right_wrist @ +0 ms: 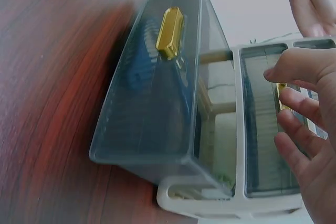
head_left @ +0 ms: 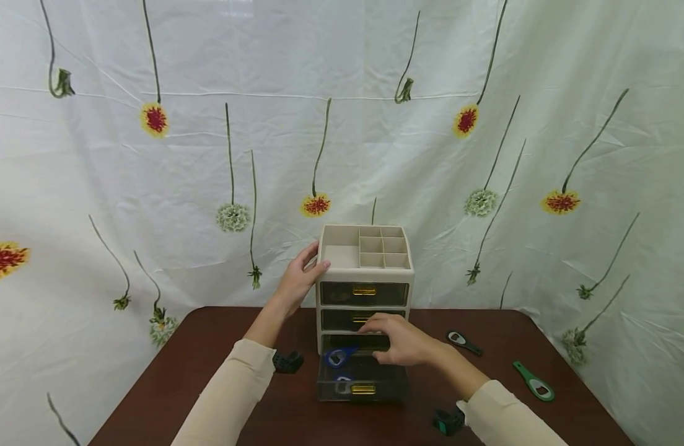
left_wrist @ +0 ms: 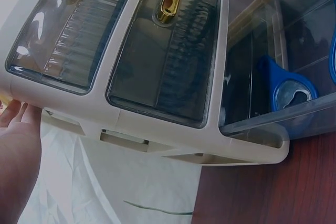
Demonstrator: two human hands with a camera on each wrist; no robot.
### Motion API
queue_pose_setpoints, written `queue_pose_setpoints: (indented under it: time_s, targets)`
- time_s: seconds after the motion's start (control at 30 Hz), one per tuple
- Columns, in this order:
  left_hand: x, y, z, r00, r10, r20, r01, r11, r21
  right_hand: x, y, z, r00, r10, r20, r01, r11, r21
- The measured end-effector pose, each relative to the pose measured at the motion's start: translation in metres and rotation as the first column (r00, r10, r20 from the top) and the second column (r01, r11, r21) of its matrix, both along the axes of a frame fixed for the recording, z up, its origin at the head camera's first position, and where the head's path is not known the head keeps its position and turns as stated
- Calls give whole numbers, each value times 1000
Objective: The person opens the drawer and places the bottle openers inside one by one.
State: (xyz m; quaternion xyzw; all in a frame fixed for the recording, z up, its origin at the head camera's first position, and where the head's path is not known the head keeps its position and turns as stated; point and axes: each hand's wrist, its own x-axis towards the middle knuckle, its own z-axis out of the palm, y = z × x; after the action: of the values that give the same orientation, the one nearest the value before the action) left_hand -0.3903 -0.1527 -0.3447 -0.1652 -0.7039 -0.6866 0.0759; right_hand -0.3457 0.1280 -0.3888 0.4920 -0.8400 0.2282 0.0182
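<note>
A beige drawer organizer point(head_left: 323, 303) stands on the table, its smoky see-through bottom drawer point(head_left: 383, 375) pulled out. Two blue bottle openers lie in that drawer; one blue bottle opener point(left_wrist: 291, 90) shows clearly in the left wrist view. My left hand point(head_left: 297, 279) rests against the organizer's upper left side, thumb at the top edge and fingers nearly straight. Over the pulled-out drawer, in front of the middle drawer point(head_left: 336, 319), my right hand point(head_left: 403, 341) hovers with loosely bent fingers. Nothing shows between those fingers in the right wrist view.
To the right on the dark red table point(head_left: 236, 384) lie a black bottle opener point(head_left: 463, 342) and a green bottle opener point(head_left: 534, 381). The organizer's top has open compartments point(head_left: 342, 255). A white flowered cloth point(head_left: 375, 155) hangs behind the table.
</note>
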Motion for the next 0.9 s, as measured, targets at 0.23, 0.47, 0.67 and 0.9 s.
queue_pose_setpoints:
  time_s: [0.23, 0.47, 0.67, 0.9]
  targets:
    - [0, 1, -1, 1000, 5, 2, -5, 1000, 1, -1, 22, -1, 1000, -28, 11, 28, 999, -21]
    - [1, 2, 0, 1000, 19, -3, -19, 1000, -14, 1, 48, -2, 996, -91, 3, 91, 994, -52]
    - [2, 3, 1, 1000, 13, -6, -13, 1000, -15, 2, 66, -3, 992, -127, -9, 127, 990, -61]
    - [5, 2, 1, 1000, 15, -7, -16, 1000, -19, -1, 88, -9, 987, -155, -31, 151, 984, -92]
